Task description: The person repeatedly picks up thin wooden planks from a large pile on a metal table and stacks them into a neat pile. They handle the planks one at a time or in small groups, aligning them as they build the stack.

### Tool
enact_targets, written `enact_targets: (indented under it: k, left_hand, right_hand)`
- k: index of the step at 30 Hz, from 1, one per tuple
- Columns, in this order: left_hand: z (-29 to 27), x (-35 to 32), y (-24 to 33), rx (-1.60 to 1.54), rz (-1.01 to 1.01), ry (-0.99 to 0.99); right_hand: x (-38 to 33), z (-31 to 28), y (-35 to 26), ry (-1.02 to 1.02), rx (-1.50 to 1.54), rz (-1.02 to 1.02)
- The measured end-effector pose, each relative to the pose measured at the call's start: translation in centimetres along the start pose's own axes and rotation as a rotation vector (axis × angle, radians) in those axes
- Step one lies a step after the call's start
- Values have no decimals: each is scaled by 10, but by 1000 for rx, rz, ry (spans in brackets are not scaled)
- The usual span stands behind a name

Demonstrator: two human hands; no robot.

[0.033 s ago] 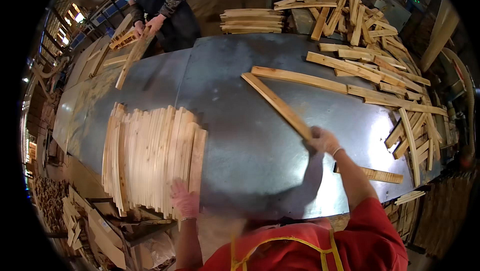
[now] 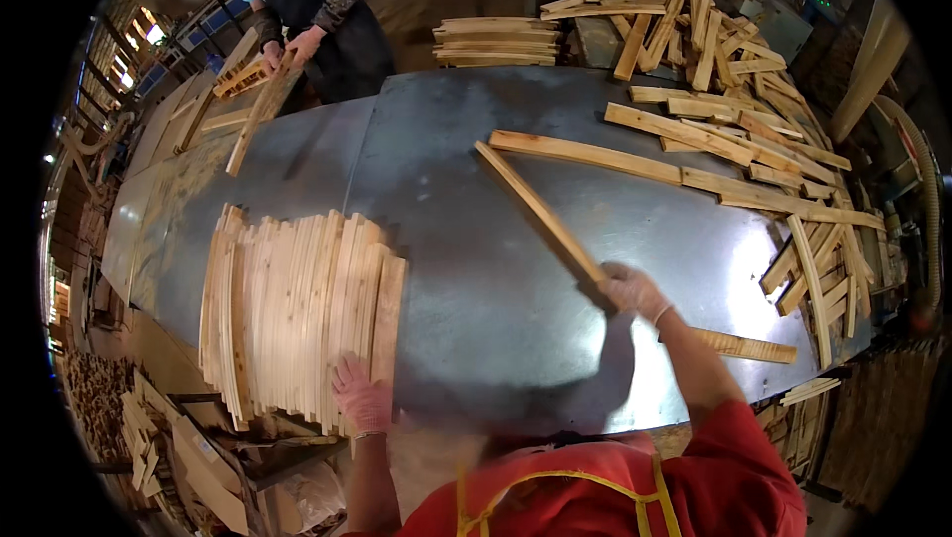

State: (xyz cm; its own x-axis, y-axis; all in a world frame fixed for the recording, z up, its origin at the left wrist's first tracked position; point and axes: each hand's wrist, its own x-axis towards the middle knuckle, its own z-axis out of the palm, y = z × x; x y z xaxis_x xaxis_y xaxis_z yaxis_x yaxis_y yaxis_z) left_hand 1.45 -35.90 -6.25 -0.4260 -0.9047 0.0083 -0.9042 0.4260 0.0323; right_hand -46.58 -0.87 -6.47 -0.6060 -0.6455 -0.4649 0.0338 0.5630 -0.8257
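Note:
My right hand [image 2: 635,291], in a pale glove, is closed on the near end of a long narrow wooden strip [image 2: 543,215]. The strip slants away to the left above the metal table, its far end close to the end of another wooden strip [image 2: 585,156]. My left hand [image 2: 362,396], in a pink glove, lies with fingers outstretched against the near right part of a row of wooden strips [image 2: 297,314]. These strips stand packed side by side at the left. Whether the left fingers press on them I cannot tell.
The metal table [image 2: 466,339] spans the middle. A loose heap of wooden pieces [image 2: 734,130] covers its right side, and a single strip [image 2: 744,346] lies beyond my right wrist. Across the table a co-worker [image 2: 307,21] handles a board [image 2: 260,116]. Stacked strips [image 2: 496,41] stand behind.
My right hand has moved slightly left, and the strip in it has tilted to show a narrower face. My left hand stays by the row.

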Motion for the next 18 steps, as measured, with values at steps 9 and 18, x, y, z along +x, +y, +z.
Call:
enact_targets:
  k: [9, 18]
  left_hand:
    - [24, -10, 27, 287, 70, -30]
    - [-33, 17, 60, 300, 235, -247]
  right_hand:
    - [-79, 95, -18, -605, 1167, 211]
    - [94, -234, -116, 85, 880, -757]
